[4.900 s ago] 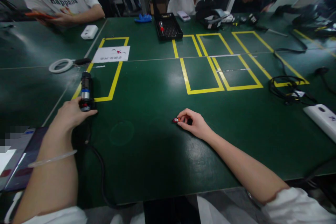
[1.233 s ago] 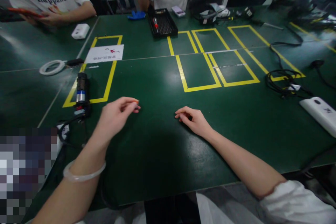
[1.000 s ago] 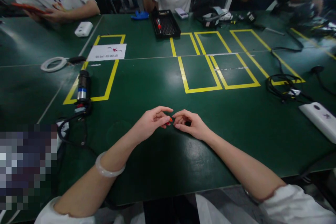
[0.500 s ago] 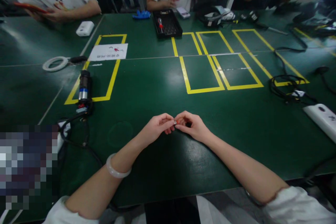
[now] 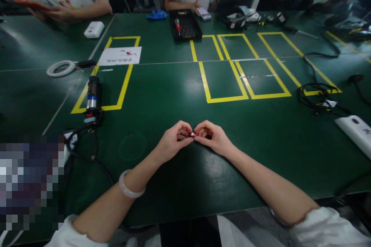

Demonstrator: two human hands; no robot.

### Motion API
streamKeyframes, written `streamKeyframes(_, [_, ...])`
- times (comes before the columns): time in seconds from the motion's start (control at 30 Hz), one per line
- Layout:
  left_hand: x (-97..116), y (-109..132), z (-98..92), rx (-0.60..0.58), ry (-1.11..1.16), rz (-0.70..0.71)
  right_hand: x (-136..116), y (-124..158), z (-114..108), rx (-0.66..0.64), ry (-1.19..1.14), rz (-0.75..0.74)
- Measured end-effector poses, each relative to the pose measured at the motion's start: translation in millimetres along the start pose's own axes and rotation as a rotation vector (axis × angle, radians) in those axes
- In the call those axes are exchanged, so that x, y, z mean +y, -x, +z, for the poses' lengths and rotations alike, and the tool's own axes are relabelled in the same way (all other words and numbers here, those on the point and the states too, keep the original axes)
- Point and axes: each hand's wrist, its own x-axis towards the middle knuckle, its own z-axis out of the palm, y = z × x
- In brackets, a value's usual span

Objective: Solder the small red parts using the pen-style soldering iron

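Observation:
Over the near middle of the green table (image 5: 171, 179), a small red and silver part (image 5: 193, 134) sits between my two hands; it is too small for me to tell its kind. My left hand (image 5: 174, 139) holds its left side, the thumb on the near side and the fingers curled above. From the other side my right hand (image 5: 213, 137) pinches it between thumb and forefinger. The fingertips of both hands nearly meet and partly cover the part.
Yellow tape outlines (image 5: 228, 99) mark the tabletop. To the left stand a black and silver cylindrical tool (image 5: 92, 96) with a cable and a paper sign (image 5: 120, 56). A black tray (image 5: 185, 27) holds a screwdriver (image 5: 177, 26). Coiled cables (image 5: 313, 98) and a white power strip (image 5: 355, 133) lie right. People sit opposite.
My left fingers have opened a little and lifted, so more of the red and silver part shows. My right hand has hardly moved. Across the table, a person's hands have shifted.

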Motion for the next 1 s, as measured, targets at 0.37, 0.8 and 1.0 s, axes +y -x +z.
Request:
streamKeyframes(0.37, [-3,1,-2.0,0.035,-0.090,0.072,0,2,-3,-0.012,0.227,-0.122])
streamKeyframes(0.8, [19,2,-55.0,0.165,-0.468,0.120,1,-3,-10,0.014,0.165,-0.026])
streamKeyframes(1.0, [2,29,-182.9,0.594,-1.017,-0.028,-3,-3,-11,0.008,0.145,0.002])
